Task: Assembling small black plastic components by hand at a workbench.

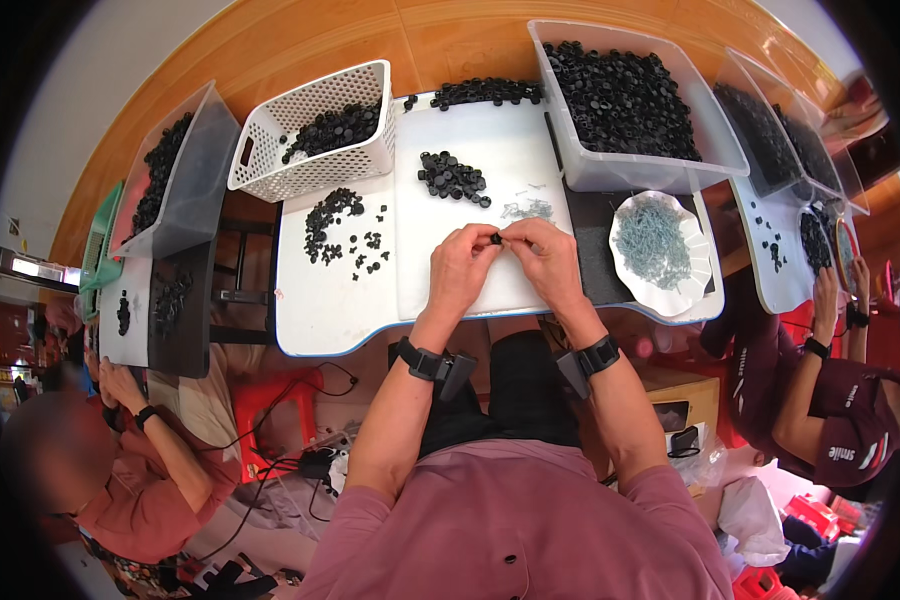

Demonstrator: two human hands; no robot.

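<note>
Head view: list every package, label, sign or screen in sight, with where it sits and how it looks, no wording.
Cardboard box: under the table edge by the person's right knee, brown, open-topped, with a small dark label on its side.
Plastic bag: on the floor at lower right, white, crumpled.
Printed sleeve: on the co-worker at right, dark red with white print.
No signs or screens can be made out.
</note>
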